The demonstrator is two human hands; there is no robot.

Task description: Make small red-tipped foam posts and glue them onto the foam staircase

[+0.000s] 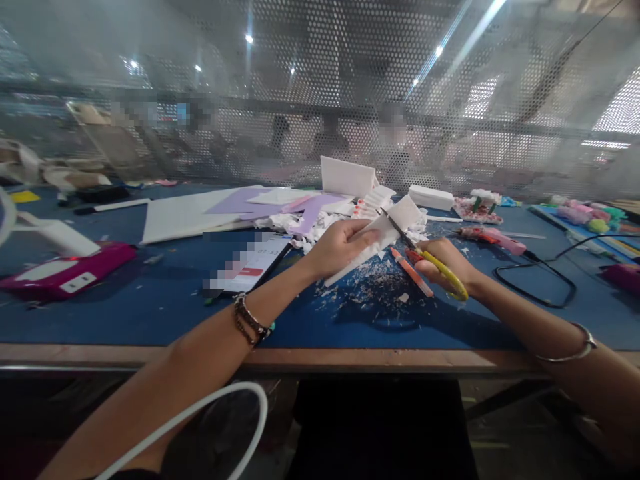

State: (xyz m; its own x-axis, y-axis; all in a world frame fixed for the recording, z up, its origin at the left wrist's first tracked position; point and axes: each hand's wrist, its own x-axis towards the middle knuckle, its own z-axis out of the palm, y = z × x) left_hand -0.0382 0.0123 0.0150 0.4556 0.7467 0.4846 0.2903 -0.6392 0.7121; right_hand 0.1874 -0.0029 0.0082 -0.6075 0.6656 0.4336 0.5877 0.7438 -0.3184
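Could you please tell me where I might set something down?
Mostly bare patches of the blue tabletop lie between the magenta plastic box and the black-edged phone, and in front of the looped black cable, beside the right forearm. It's crowded beyond the left hand, with crumpled white paper and lilac sheets.

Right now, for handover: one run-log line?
left hand: holds white strip | right hand: holds scissors | blades: at strip | scraps: on tabletop

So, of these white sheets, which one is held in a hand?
The white strip pinched by the left hand, the scissors at its edge; the large sheet lies on the blue table and a white card stands upright.
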